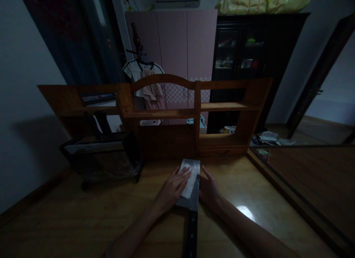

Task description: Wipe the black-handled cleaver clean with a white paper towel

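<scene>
A cleaver (194, 203) with a broad grey blade and black riveted handle lies flat on the wooden surface, its handle towards me. On the blade rests a white tissue or cloth (189, 189). My left hand (174, 187) lies over the left side of the blade, its fingers stretched out on the white piece. At the blade's right edge is my right hand (210, 189), fingers apart and seemingly holding nothing. Whether its fingertips touch the metal is hard to tell in the dim light.
A wooden shelf unit (166, 113) stands across the back of the surface (222, 228). To the left is a dark rack (102, 158) with black handles sticking up. A raised wooden edge (288, 198) runs along the right. Wardrobes (173, 47) and hanging clothes (151, 80) are beyond.
</scene>
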The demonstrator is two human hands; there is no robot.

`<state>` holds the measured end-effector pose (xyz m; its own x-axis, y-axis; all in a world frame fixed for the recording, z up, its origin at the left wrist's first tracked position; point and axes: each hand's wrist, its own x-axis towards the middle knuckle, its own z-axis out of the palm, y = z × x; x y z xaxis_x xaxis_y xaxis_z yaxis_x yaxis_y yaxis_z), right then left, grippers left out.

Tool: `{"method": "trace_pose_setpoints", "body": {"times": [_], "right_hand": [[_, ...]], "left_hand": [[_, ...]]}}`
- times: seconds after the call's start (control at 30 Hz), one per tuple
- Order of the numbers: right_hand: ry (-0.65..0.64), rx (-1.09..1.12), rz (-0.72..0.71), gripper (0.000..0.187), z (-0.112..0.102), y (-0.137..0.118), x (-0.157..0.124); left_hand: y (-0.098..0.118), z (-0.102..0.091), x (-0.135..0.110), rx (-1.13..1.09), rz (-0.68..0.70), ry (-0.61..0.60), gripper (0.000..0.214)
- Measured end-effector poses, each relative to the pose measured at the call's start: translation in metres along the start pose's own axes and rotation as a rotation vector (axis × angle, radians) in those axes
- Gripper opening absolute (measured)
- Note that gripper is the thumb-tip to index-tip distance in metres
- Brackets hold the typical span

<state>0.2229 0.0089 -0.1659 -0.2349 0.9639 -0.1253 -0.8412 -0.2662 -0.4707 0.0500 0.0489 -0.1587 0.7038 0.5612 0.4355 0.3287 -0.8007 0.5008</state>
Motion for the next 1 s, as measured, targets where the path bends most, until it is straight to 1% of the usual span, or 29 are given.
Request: {"method": "trace_pose_setpoints", "body": {"times": [0.13, 0.27, 0.37, 0.47, 0.53, 0.6, 0.7, 0.87, 0.93, 1.0], "right_hand": [[0.018, -0.016, -0.003, 0.04, -0.001, 0.0, -0.001], [0.008, -0.016, -0.019, 0.04, -0.001, 0.0, -0.001], [0.017, 0.003, -0.01, 0.038, 0.0, 0.001, -0.001], [-0.005, 0.002, -0.01, 0.04, 0.0, 0.001, -0.001], [-0.021, -0.001, -0.011, 0.043, -0.001, 0.001, 0.0], [-0.023, -0.002, -0.012, 0.043, -0.002, 0.002, 0.001], [-0.023, 0.007, -0.021, 0.042, -0.003, 0.002, 0.002], [0.006, 0.012, -0.022, 0.04, 0.001, 0.0, -0.001], [0.027, 0.002, -0.001, 0.042, 0.002, 0.0, -0.002], [0.017, 0.006, -0.005, 0.043, 0.002, 0.0, -0.003]], "left_hand": [[-0.009, 0.007, 0.001, -0.036, -0.017, 0.046, 0.039], [-0.012, 0.007, 0.001, -0.066, -0.015, 0.02, 0.041], [-0.004, 0.001, 0.0, -0.034, 0.022, -0.049, 0.048], [0.011, -0.006, -0.003, 0.031, 0.093, -0.143, 0.053], [0.021, -0.009, -0.005, 0.065, 0.134, -0.191, 0.052], [0.028, -0.01, -0.006, 0.083, 0.147, -0.203, 0.05], [0.024, -0.004, -0.006, 0.096, 0.12, -0.152, 0.048], [-0.005, 0.008, -0.005, 0.189, -0.026, 0.007, 0.046], [-0.013, 0.008, -0.005, 0.218, -0.093, 0.08, 0.048], [-0.013, 0.003, -0.006, 0.215, -0.104, 0.127, 0.049]]}}
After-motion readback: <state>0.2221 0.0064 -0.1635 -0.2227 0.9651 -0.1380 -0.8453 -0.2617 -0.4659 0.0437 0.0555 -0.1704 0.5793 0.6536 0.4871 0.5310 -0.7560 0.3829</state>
